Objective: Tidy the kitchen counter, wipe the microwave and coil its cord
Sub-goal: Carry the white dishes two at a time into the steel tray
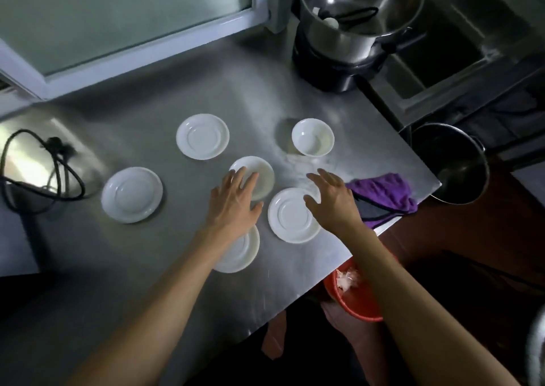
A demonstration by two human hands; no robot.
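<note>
Counter [165, 267]: saucers and bowls scattered, unstacked; tidying barely begun, by my judgement. Left hand [234, 201], fingers spread, over centre bowl [259, 176]; right hand [333, 198], spread, empty, over saucer [290, 217]. Cord [44, 176] uncoiled at nine o'clock. Cloth [383, 192] at three o'clock.

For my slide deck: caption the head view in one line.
Both open hands, left and right, reach over white saucers and bowls on a steel counter, beside a purple cloth.

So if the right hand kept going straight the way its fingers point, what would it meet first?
Probably the small white bowl: the right hand, open, points up-left over the saucer, with bare counter between. Height is unclear.
</note>
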